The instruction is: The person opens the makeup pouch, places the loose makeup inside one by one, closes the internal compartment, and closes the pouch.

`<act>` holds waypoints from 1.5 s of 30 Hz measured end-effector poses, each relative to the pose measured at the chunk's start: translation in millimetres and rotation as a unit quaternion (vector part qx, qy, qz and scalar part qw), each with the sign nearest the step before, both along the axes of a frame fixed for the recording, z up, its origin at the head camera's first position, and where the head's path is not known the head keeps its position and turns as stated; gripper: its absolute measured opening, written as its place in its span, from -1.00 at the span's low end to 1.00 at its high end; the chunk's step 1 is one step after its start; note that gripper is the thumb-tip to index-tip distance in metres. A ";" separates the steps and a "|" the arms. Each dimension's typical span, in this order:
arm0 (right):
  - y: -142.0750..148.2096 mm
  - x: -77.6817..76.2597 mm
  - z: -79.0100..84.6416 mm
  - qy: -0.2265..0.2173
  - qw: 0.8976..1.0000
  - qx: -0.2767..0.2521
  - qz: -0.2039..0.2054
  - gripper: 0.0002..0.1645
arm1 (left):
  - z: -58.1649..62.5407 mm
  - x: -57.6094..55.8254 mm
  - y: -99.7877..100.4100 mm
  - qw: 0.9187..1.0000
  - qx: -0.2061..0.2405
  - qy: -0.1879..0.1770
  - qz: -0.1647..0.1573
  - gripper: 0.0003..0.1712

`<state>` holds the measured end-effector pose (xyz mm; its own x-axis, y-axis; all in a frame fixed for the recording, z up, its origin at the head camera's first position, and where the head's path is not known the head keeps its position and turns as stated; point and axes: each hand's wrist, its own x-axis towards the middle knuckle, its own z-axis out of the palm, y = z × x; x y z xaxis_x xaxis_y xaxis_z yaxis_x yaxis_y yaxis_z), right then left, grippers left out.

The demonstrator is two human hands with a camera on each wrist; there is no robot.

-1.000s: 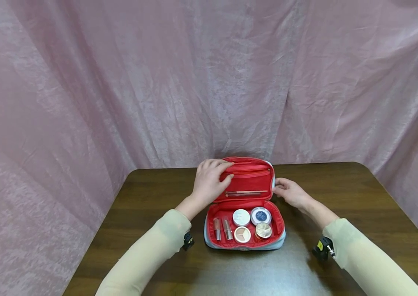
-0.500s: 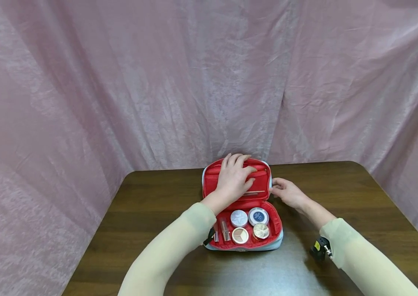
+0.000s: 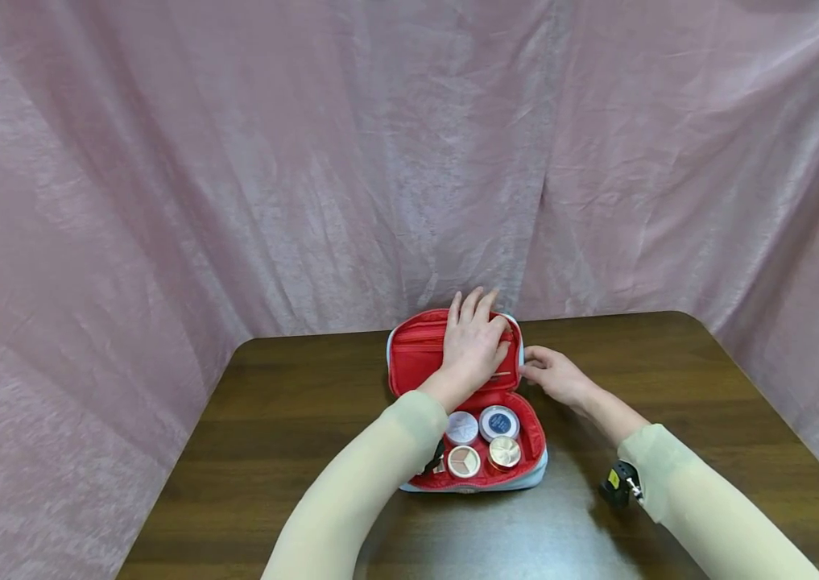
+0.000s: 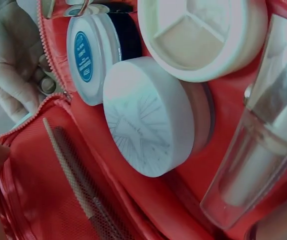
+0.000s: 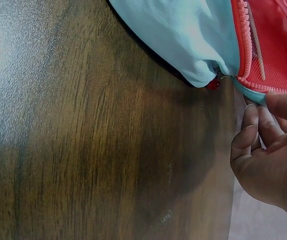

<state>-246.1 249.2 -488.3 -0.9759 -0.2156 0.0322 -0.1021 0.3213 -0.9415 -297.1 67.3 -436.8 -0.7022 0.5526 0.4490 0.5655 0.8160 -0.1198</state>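
Note:
A makeup bag (image 3: 535,474), light blue outside and red inside, lies unzipped on the table with its lid (image 3: 409,366) raised. My left hand (image 3: 473,346) is spread across the lid's inner pockets, fingers reaching past the top edge and thumb by the pocket zipper. At the lid's right edge, my right hand (image 3: 557,377) pinches the rim, thumb inside and fingers behind. Inside the base sit a star-embossed white jar (image 4: 143,120), a blue-labelled round container (image 3: 499,422), a gold-topped jar (image 3: 505,453) and a three-section palette (image 3: 464,461). A clear lip gloss tube (image 4: 248,185) lies beside them.
Thin brushes (image 4: 66,167) show behind the lid's mesh pocket. The dark wooden table (image 3: 293,403) surrounds the bag, and a pink velvet curtain (image 3: 308,161) hangs behind its far edge. My left forearm covers the base's left end in the head view.
My left hand has moved from the lid's left side across to its right part, its forearm now covering the lip tubes. The right hand stays at the lid's right edge.

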 end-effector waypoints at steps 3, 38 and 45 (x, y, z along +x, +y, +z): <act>-1.0 0.5 0.5 0.002 1.000 0.004 0.001 -0.68 | -2.5 -0.8 2.1 1.000 -0.004 0.003 0.012 -0.79; -4.4 1.5 -3.1 0.025 0.999 0.031 0.005 -0.72 | -10.2 -0.8 0.2 0.999 -0.001 0.021 0.047 -0.77; -5.2 1.5 -4.6 0.021 0.999 0.033 -0.001 -0.72 | -7.2 -1.0 -0.6 0.999 0.016 0.007 0.048 -0.88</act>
